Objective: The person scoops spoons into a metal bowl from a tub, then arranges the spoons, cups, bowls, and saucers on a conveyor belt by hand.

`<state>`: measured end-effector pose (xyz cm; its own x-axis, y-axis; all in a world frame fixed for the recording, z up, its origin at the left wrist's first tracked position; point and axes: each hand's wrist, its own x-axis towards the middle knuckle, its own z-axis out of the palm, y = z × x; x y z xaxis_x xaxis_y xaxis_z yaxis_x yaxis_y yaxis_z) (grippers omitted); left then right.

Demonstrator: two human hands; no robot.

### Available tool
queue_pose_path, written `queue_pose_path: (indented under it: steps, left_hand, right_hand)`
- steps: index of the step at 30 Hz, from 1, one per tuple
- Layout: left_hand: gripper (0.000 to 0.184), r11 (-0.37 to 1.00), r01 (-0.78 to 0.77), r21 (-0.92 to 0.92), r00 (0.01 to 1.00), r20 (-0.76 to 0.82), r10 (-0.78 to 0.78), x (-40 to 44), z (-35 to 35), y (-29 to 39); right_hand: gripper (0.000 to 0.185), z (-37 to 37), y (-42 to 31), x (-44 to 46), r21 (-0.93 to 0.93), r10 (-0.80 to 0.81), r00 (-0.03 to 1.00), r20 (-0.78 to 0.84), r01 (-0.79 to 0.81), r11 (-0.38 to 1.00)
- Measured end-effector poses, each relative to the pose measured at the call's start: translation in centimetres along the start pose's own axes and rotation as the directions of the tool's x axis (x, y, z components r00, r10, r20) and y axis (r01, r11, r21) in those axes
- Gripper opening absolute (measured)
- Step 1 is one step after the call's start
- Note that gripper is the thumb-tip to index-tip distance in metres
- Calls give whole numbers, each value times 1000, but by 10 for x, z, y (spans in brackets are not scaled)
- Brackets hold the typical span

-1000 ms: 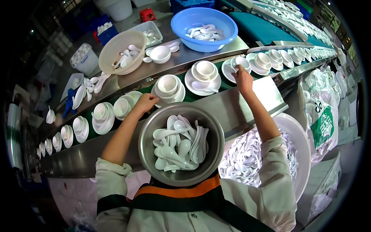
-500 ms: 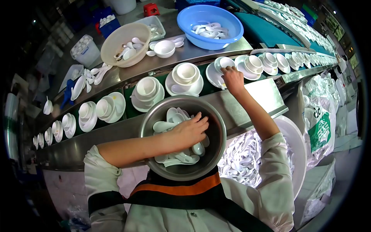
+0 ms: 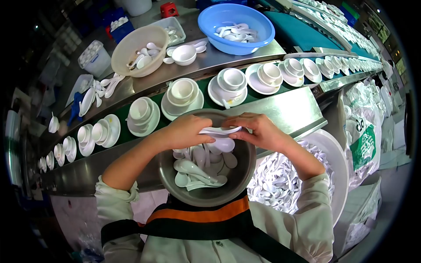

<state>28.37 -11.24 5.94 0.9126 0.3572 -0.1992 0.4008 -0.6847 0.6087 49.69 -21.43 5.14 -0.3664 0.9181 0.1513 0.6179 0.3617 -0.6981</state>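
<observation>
Over the far rim of a steel basin (image 3: 166, 177), my left hand (image 3: 189, 132) and my right hand (image 3: 254, 129) meet, both closed on a white soup spoon (image 3: 219, 131) held level between them. Just below it is the bowl of another white spoon (image 3: 223, 144); whether a hand holds that one too, I cannot tell. Several loose white spoons (image 3: 197, 168) lie in the basin beneath. Beyond my fingers, a stacked white cup, bowl and saucer set (image 3: 231, 81) stands on the green conveyor belt (image 3: 208, 104), with a spoon handle sticking out toward me.
Similar dish sets (image 3: 180, 94) line the belt left and right. A blue basin (image 3: 206, 33) and a cream basin (image 3: 127, 65) with spoons stand behind it. A large white tub (image 3: 342, 175) full of spoons sits at lower right, below a metal ledge (image 3: 289, 111).
My right hand has come back from a dish set on the belt to the basin. My left hand has lifted from the spoons and now grips one. The dish sets have shifted left.
</observation>
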Motion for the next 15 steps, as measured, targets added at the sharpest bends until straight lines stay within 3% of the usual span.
queue_pose_path:
  steps: [3, 5, 6, 8, 10, 12, 13, 15]
  left_hand:
    - [33, 999, -12, -41, 995, 98, 16, -4, 3, -9]
    - [32, 991, 59, -123, 990, 131, -42, -7, 0, -20]
    - [32, 970, 133, -202, 979, 177, -98, -9, 0, -27]
    - [30, 963, 137, -232, 979, 181, -96, -12, 2, -33]
    - [34, 968, 68, -242, 982, 187, -23, -17, 4, -31]
    - [34, 976, 8, -216, 984, 178, 31, -14, 3, -21]
    - [32, 977, -11, -213, 984, 172, 48, -13, 0, -13]
    - [30, 981, -19, -193, 984, 170, 52, -12, -3, -14]
  right_hand:
    - [29, 2, 10, -4, 69, -83, 995, -56, 87, 994]
    - [27, 0, 17, -8, 359, 31, 991, -127, 17, 933]
    - [27, -1, 29, -10, 361, 28, 992, -124, 19, 932]
    - [27, 2, 67, -7, 500, 291, 908, -300, -110, 859]
    - [28, 9, 98, 9, 207, 336, 831, -444, -269, 941]
    - [31, 24, 144, 21, -282, 157, 857, -491, -327, 902]
    - [35, 27, 145, 25, -349, 174, 873, -455, -355, 867]
    - [40, 31, 147, 28, -497, -34, 894, -446, -216, 840]
